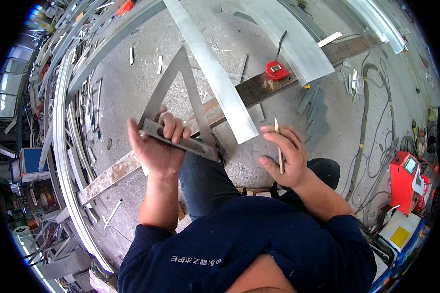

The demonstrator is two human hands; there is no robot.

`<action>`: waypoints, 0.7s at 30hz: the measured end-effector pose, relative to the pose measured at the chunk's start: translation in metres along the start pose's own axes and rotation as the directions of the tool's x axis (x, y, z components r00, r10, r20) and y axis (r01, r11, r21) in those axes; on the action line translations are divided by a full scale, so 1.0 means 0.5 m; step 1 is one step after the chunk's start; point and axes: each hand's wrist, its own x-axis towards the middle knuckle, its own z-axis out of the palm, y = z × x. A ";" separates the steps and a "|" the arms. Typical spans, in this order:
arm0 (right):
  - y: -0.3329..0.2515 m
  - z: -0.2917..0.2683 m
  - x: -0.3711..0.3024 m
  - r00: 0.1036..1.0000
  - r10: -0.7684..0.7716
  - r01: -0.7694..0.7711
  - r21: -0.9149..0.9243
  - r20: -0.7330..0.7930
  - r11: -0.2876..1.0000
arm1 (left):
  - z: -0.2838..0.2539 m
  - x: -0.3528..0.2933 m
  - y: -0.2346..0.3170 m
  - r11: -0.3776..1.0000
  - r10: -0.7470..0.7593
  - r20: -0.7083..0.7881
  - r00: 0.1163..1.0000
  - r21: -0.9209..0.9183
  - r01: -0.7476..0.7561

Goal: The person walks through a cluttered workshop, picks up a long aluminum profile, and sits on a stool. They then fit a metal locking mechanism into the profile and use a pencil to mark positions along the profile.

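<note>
My left hand (159, 151) grips a grey metal set square (193, 93) by its thick base bar, the triangle's point facing away from me. Between the fingers of my right hand (291, 156) is a slim pale pencil (279, 141), tip upward. A long flat metal strip (212, 68) lies ahead of me, its near end between my two hands, touched by neither. It rests across a rusty steel beam (259, 90) that runs diagonally over the floor. On the beam sits a red tape measure (276, 71), beside a wider metal profile (298, 44).
Flat grey metal offcuts (315, 110) lie on the floor to the right. Dark cables (364, 112) trail near a red machine with a small screen (403, 183). Long metal profiles (61, 122) and scrap are piled along the left.
</note>
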 end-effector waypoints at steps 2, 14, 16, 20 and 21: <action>-0.003 0.004 -0.008 0.998 0.048 -0.048 0.005 0.038 0.999 | -0.017 0.023 -0.020 0.984 -0.099 -0.172 0.980 -0.161 0.071; 0.018 0.079 -0.020 0.973 -0.081 0.114 -0.147 0.216 0.983 | -0.052 0.055 -0.028 0.926 -0.318 -0.222 0.922 0.135 0.352; 0.025 0.082 -0.019 0.975 -0.115 0.145 -0.151 0.190 0.978 | -0.088 0.089 0.009 0.837 -0.392 -0.175 0.903 0.338 0.429; 0.016 0.090 -0.006 0.976 -0.140 0.162 -0.129 0.164 0.978 | -0.096 0.186 0.040 0.573 -0.526 -0.196 0.827 0.638 0.515; 0.015 0.095 -0.005 0.975 -0.143 0.166 -0.130 0.169 0.977 | -0.076 0.205 0.042 0.492 -0.526 -0.191 0.829 0.727 0.479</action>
